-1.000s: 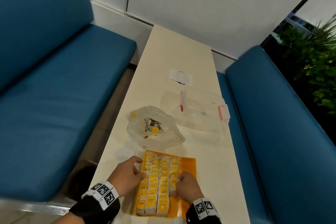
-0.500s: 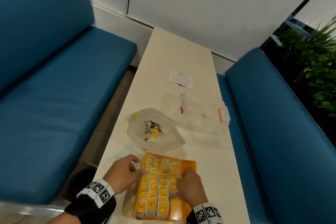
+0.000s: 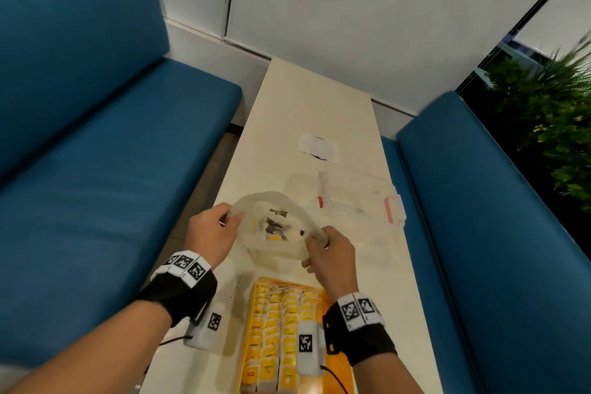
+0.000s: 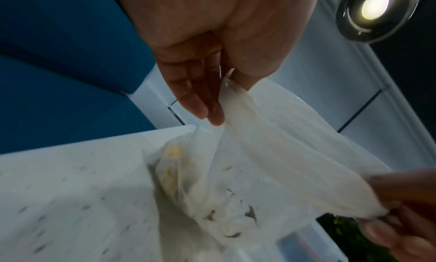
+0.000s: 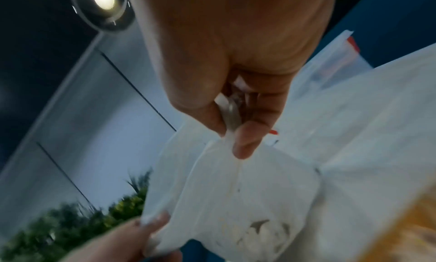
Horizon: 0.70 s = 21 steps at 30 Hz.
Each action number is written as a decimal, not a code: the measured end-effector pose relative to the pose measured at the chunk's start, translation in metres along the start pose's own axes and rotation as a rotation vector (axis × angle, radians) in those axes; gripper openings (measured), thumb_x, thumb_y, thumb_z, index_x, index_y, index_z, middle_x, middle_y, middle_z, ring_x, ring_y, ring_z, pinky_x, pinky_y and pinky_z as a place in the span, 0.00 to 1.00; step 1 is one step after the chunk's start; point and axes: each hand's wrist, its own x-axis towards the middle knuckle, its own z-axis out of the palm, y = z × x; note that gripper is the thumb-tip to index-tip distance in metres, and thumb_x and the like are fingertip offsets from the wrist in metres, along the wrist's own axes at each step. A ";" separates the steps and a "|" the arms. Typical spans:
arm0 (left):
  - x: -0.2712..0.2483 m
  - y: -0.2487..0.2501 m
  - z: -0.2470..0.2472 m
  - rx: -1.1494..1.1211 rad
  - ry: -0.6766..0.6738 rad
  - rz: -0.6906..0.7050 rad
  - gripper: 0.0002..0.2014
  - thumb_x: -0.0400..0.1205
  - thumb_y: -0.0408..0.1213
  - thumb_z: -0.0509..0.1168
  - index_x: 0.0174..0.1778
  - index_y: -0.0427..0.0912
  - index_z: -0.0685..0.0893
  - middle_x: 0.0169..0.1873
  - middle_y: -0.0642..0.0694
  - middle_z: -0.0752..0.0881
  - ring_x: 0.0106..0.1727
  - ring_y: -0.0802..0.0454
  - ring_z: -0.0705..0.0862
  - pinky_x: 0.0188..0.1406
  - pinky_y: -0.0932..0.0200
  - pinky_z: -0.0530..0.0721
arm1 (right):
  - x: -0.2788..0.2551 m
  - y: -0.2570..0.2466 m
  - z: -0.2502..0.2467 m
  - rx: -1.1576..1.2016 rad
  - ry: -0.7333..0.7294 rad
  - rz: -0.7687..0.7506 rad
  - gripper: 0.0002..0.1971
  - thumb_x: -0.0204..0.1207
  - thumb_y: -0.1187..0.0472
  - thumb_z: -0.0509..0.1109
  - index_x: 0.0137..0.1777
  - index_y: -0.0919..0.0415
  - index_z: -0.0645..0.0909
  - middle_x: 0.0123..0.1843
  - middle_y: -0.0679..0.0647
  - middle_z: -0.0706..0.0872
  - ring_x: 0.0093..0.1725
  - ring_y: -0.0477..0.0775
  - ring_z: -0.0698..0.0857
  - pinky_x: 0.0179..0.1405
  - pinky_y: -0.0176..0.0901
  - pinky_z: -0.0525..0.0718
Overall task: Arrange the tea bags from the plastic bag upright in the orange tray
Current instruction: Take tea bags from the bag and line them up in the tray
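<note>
A translucent plastic bag (image 3: 271,230) with a few tea bags (image 3: 277,227) inside hangs just above the white table (image 3: 319,105), its mouth stretched wide. My left hand (image 3: 212,232) pinches the bag's left rim, and my right hand (image 3: 329,251) pinches the right rim. The left wrist view shows my left hand (image 4: 212,83) gripping the bag (image 4: 259,144) between thumb and fingers. In the right wrist view my right hand (image 5: 233,117) pinches the gathered edge of the bag (image 5: 235,200). The orange tray (image 3: 339,371), near the table's front edge, holds several rows of upright yellow-tagged tea bags (image 3: 275,329).
A clear plastic box with a pink latch (image 3: 361,198) lies just beyond the bag on the right. A white slip of paper (image 3: 318,145) lies farther back. Blue benches (image 3: 96,185) flank the narrow table on both sides, and a plant (image 3: 556,112) stands at the right.
Both hands left the tray's rows of tea bags, moved forward to the plastic bag, took hold of its rim and pulled it open and up.
</note>
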 end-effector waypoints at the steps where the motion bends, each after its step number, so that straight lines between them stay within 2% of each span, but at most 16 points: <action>1: 0.005 0.003 -0.005 -0.001 0.006 0.000 0.14 0.83 0.44 0.68 0.31 0.47 0.81 0.27 0.51 0.85 0.32 0.51 0.84 0.30 0.58 0.80 | 0.004 -0.003 -0.001 -0.002 0.021 -0.017 0.06 0.80 0.63 0.65 0.44 0.63 0.81 0.35 0.63 0.88 0.23 0.52 0.87 0.22 0.47 0.84; 3: 0.010 0.005 -0.014 0.033 -0.046 -0.015 0.09 0.82 0.44 0.69 0.37 0.48 0.86 0.32 0.52 0.88 0.36 0.50 0.88 0.38 0.50 0.87 | 0.010 -0.008 -0.003 -0.047 0.006 -0.005 0.07 0.80 0.63 0.63 0.44 0.64 0.82 0.34 0.63 0.88 0.21 0.50 0.86 0.22 0.45 0.83; 5: 0.002 0.014 -0.020 0.050 -0.052 0.007 0.02 0.81 0.41 0.71 0.46 0.49 0.85 0.41 0.54 0.87 0.41 0.54 0.86 0.42 0.52 0.87 | 0.011 -0.009 -0.004 -0.079 -0.002 -0.024 0.08 0.80 0.63 0.63 0.44 0.66 0.82 0.34 0.65 0.88 0.20 0.49 0.85 0.21 0.44 0.83; 7: -0.012 0.031 -0.027 0.020 0.027 0.205 0.05 0.80 0.39 0.70 0.48 0.51 0.82 0.45 0.58 0.82 0.44 0.59 0.82 0.42 0.61 0.82 | 0.015 -0.007 -0.003 -0.071 0.000 -0.056 0.09 0.81 0.62 0.64 0.44 0.68 0.80 0.34 0.68 0.86 0.21 0.50 0.83 0.19 0.41 0.80; 8: -0.019 0.043 -0.029 -0.004 0.007 0.332 0.04 0.80 0.38 0.69 0.47 0.51 0.82 0.44 0.58 0.82 0.45 0.59 0.82 0.43 0.63 0.81 | 0.014 -0.006 -0.003 -0.077 -0.010 -0.074 0.09 0.81 0.62 0.65 0.44 0.68 0.80 0.35 0.69 0.86 0.23 0.52 0.83 0.20 0.42 0.80; 10: -0.022 0.059 -0.024 0.082 -0.222 0.465 0.07 0.82 0.36 0.65 0.49 0.51 0.87 0.47 0.58 0.85 0.48 0.60 0.83 0.49 0.62 0.82 | 0.013 -0.004 -0.002 -0.138 -0.046 -0.152 0.06 0.81 0.62 0.65 0.44 0.62 0.81 0.35 0.61 0.86 0.30 0.54 0.84 0.27 0.48 0.84; 11: -0.018 0.063 -0.016 0.187 -0.359 0.473 0.10 0.83 0.36 0.63 0.52 0.50 0.88 0.51 0.57 0.86 0.51 0.60 0.83 0.54 0.60 0.82 | 0.013 -0.005 -0.001 -0.176 -0.073 -0.191 0.06 0.81 0.62 0.65 0.45 0.58 0.82 0.34 0.55 0.85 0.32 0.51 0.83 0.31 0.45 0.84; 13: -0.007 0.066 0.003 0.401 -0.542 0.457 0.14 0.86 0.34 0.59 0.62 0.48 0.87 0.60 0.51 0.86 0.59 0.52 0.83 0.60 0.57 0.80 | 0.011 -0.014 0.000 -0.214 -0.120 -0.259 0.07 0.83 0.63 0.64 0.46 0.55 0.83 0.34 0.48 0.84 0.33 0.41 0.80 0.31 0.32 0.76; 16: 0.001 0.081 0.023 0.669 -0.662 0.443 0.19 0.87 0.35 0.58 0.75 0.44 0.76 0.68 0.42 0.83 0.67 0.44 0.81 0.65 0.54 0.77 | 0.006 -0.037 -0.001 -0.247 -0.127 -0.422 0.10 0.80 0.69 0.64 0.50 0.55 0.85 0.44 0.46 0.87 0.43 0.40 0.82 0.41 0.27 0.74; 19: 0.012 0.095 0.033 0.849 -0.812 0.425 0.20 0.88 0.31 0.58 0.77 0.33 0.72 0.75 0.33 0.77 0.75 0.39 0.76 0.71 0.56 0.68 | -0.002 -0.058 -0.002 -0.301 -0.138 -0.537 0.14 0.77 0.71 0.64 0.56 0.58 0.85 0.52 0.51 0.87 0.51 0.49 0.82 0.46 0.26 0.74; 21: 0.017 0.100 0.032 0.936 -0.872 0.405 0.19 0.89 0.28 0.56 0.78 0.31 0.72 0.78 0.34 0.75 0.78 0.41 0.73 0.73 0.57 0.63 | -0.006 -0.063 0.000 -0.329 -0.145 -0.560 0.15 0.75 0.71 0.63 0.57 0.59 0.84 0.53 0.53 0.86 0.52 0.53 0.83 0.50 0.33 0.78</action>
